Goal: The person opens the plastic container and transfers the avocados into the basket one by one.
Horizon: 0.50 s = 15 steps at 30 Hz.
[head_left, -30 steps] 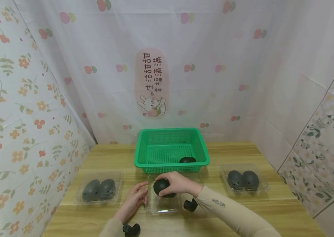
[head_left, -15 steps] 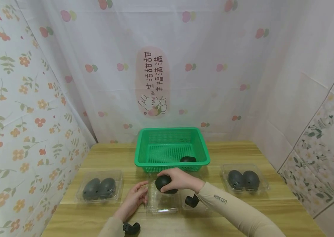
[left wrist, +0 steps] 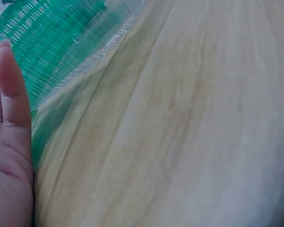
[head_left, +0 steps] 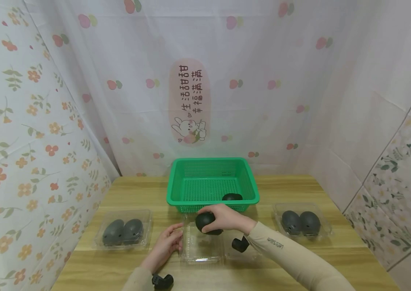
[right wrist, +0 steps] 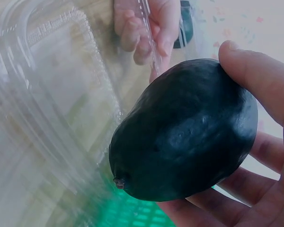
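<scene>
A dark, almost black avocado [head_left: 204, 220] is held in my right hand [head_left: 228, 218], above an open clear plastic clamshell box [head_left: 202, 255]. The right wrist view shows the avocado [right wrist: 184, 135] up close, a small stem nub at one end, my thumb [right wrist: 255, 75] on its upper side and several fingers beneath. My left hand [head_left: 167, 245] rests at the box's left side, fingers loosely extended and holding nothing. In the left wrist view only part of this hand [left wrist: 10, 127] shows, at the left edge, beside the wooden tabletop.
Behind the box stands a green basket [head_left: 212, 202] with a dark avocado [head_left: 232, 197] inside. Clear boxes, each with two avocados, sit at the left [head_left: 98, 239] and right [head_left: 323, 226]. The open box's other half [head_left: 243, 255] lies under my right wrist.
My right hand has shifted slightly up and to the right with the avocado, toward the basket. My left hand has stayed beside the box.
</scene>
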Available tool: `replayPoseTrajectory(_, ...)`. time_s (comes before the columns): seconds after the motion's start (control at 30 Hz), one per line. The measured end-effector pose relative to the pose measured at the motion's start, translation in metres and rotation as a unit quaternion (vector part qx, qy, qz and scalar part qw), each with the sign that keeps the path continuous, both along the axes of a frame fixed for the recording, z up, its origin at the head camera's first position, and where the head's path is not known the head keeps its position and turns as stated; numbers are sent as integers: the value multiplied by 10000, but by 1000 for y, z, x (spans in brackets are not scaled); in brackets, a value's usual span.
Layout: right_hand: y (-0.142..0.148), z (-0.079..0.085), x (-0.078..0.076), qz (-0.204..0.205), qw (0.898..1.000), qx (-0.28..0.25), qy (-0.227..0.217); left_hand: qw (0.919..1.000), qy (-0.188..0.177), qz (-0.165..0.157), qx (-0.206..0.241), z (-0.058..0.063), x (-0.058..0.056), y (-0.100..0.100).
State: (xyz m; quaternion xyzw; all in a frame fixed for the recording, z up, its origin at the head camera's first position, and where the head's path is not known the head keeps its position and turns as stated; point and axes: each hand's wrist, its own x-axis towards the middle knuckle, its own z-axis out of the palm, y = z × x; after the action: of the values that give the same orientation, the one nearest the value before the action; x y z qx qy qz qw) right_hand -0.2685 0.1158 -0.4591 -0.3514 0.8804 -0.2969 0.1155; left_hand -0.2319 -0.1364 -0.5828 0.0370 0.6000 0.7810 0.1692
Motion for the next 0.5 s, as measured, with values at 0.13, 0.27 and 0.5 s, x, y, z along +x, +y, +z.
replayPoseTrajectory(0.13, 4, 2, -2, -77, 10000, 47, 4, 10000, 46, 17, 18, -1, -1, 0)
replayPoseTrajectory(0.27, 6, 6, -3, -118, 9999, 56, -21, 10000, 33, 51, -8, 0, -1, 0)
replayPoseTrajectory(0.5, 10, 9, -6, -144, 9999, -10, -42, 9999, 58, 50, -75, 0, 1, 0)
